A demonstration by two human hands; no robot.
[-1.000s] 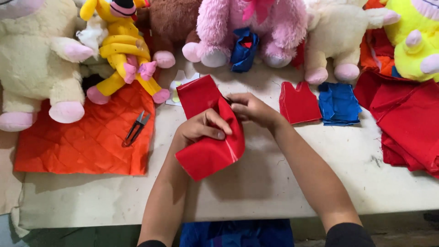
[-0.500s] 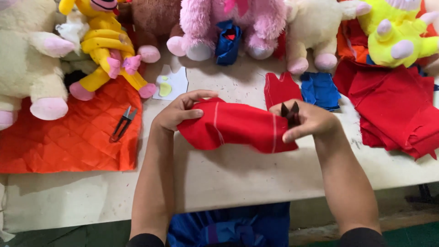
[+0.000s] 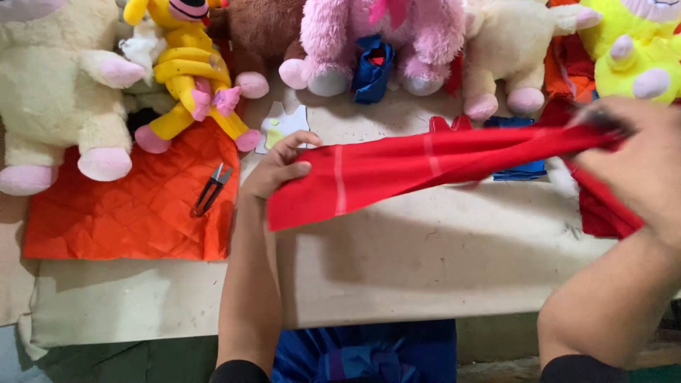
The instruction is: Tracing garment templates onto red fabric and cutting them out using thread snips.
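Left hand pinches near end of red cloth, thumb on top, fingers curled beneath. Right hand clamped on far end, blurred, close to camera; grip detail hard to read. Cloth stretched taut above table. Cloth hides part of blue piece. Snips lie on orange quilted fabric.

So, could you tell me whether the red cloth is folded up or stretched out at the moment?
Stretched out. The red cloth runs taut above the table, from the left hand to the right hand, as one long twisted band.
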